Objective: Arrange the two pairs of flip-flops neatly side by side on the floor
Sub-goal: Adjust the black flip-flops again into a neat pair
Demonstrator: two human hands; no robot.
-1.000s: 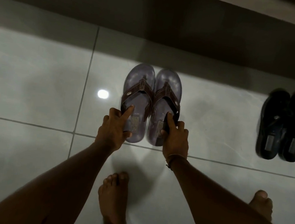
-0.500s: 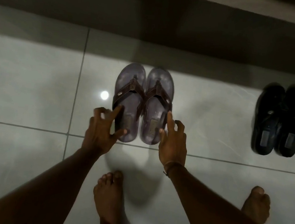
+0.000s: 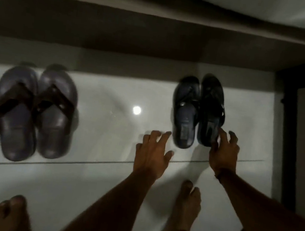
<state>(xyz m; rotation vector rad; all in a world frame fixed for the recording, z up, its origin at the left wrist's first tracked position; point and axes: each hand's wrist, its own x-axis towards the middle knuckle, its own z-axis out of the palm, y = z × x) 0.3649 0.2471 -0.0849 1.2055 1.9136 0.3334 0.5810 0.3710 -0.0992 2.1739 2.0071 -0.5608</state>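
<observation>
A grey pair of flip-flops (image 3: 33,112) with brown straps lies side by side on the pale floor at the left, toes toward the wall. A black pair of flip-flops (image 3: 198,111) lies together at the right. My left hand (image 3: 153,152) hovers with spread fingers just left of the black pair's heels, not touching. My right hand (image 3: 224,153) is at the right black flip-flop's heel, fingers apart, fingertips touching its edge. Neither hand holds anything.
My bare feet stand on the glossy tiles, the left foot (image 3: 8,214) at the bottom left and the right foot (image 3: 183,215) under the black pair. A dark wall base (image 3: 120,28) runs along the back. A dark door frame (image 3: 288,132) stands at the right.
Both hands have left the grey pair and moved right to the black pair. My view and feet have shifted right, so the grey pair now sits at the left.
</observation>
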